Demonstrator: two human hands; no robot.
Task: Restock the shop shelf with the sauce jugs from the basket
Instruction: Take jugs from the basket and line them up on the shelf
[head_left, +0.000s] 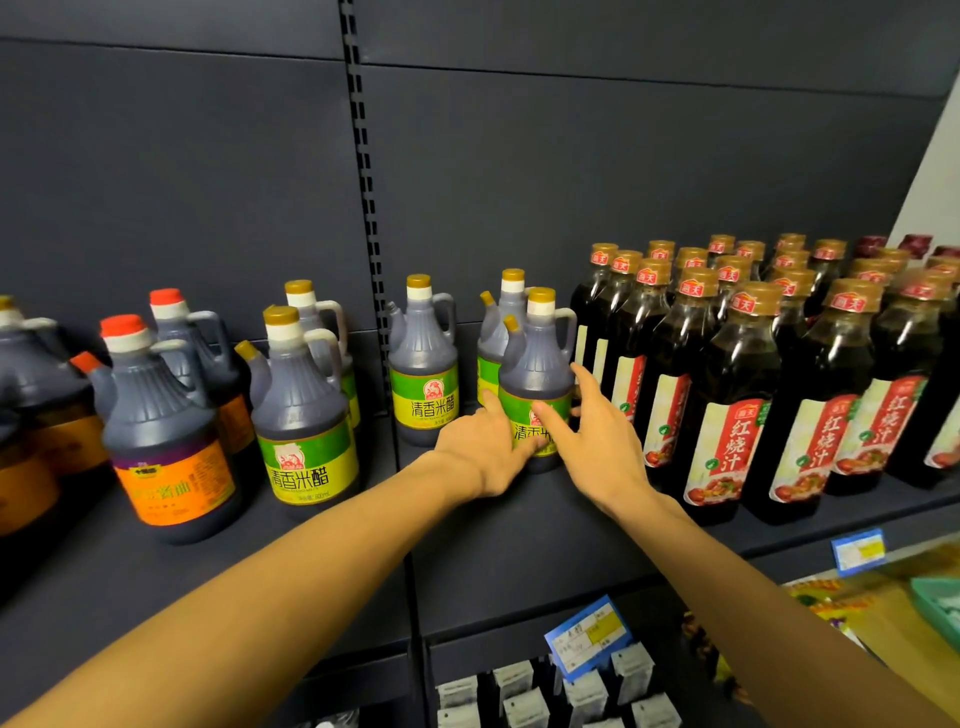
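A dark sauce jug with a green-yellow label and gold cap stands upright on the dark shelf. My left hand touches its label from the left with straight fingers. My right hand touches it from the right, fingers spread and straight. A second matching jug stands right behind it, and another to its left. Two more green-label jugs stand further left. The basket is out of view.
Orange-label jugs with red caps fill the shelf's left end. Rows of tall dark bottles with red labels crowd the right side, close to the touched jug. Blue price tags hang on the shelf edge; small cartons sit below.
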